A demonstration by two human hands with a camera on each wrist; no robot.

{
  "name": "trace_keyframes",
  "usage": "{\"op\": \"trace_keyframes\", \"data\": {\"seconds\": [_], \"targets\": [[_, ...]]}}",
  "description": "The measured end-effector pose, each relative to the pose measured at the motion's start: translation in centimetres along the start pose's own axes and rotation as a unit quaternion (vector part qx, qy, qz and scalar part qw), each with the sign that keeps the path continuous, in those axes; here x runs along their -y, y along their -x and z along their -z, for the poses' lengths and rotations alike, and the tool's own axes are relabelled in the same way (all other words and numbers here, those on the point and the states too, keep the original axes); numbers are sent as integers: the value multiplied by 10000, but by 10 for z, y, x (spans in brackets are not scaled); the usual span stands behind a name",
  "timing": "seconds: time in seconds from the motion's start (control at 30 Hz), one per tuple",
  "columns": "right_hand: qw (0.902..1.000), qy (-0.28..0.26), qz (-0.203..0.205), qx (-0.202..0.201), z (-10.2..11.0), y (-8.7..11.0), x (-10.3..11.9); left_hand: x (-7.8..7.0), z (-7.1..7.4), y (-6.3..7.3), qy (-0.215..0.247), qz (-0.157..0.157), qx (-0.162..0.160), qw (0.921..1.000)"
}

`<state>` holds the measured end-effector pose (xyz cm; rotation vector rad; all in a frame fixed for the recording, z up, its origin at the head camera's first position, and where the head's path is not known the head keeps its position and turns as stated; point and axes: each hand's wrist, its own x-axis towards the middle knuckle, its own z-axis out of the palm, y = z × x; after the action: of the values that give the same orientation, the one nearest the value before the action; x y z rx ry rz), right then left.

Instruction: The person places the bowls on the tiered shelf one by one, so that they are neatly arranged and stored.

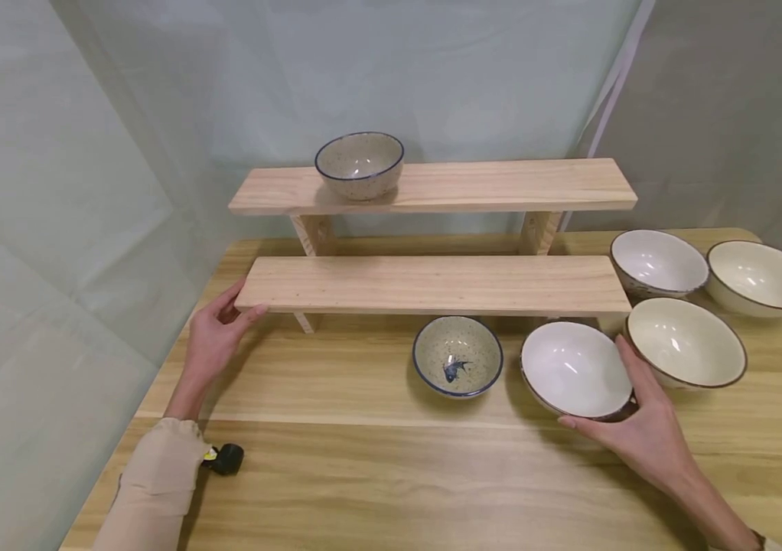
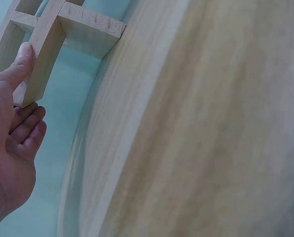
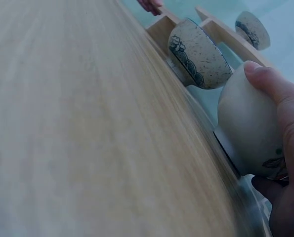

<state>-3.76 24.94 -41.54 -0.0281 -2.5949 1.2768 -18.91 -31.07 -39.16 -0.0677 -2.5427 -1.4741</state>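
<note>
My left hand (image 1: 214, 334) grips the left end of the lower board of a two-tier wooden shelf (image 1: 432, 285). In the left wrist view its thumb (image 2: 23, 59) lies along the board's edge, with the fingers curled at the end. My right hand (image 1: 649, 428) holds a white bowl (image 1: 575, 369) with a brown rim by its right side, thumb at the near rim. The right wrist view shows this bowl (image 3: 250, 123) tilted, its foot close over the table. Left of it sits a speckled bowl (image 1: 457, 357) with a blue rim and a blue fish inside.
Another speckled bowl (image 1: 360, 166) stands on the upper board. To the right are a cream bowl (image 1: 685, 343), a white bowl (image 1: 659, 262) and a second cream bowl (image 1: 763, 277), set close together. A small black object (image 1: 228, 459) is beside the left forearm.
</note>
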Motion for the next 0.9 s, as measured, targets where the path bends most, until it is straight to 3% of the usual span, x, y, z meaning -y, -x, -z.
{"op": "trace_keyframes", "data": {"seconds": [0.4, 0.9], "targets": [[9987, -353, 289, -244, 1, 3, 4, -1, 0, 1, -6, 39, -5, 10000], [9944, -872, 587, -105, 7, 4, 22, -1, -1, 0, -79, -19, -41, 10000]]}}
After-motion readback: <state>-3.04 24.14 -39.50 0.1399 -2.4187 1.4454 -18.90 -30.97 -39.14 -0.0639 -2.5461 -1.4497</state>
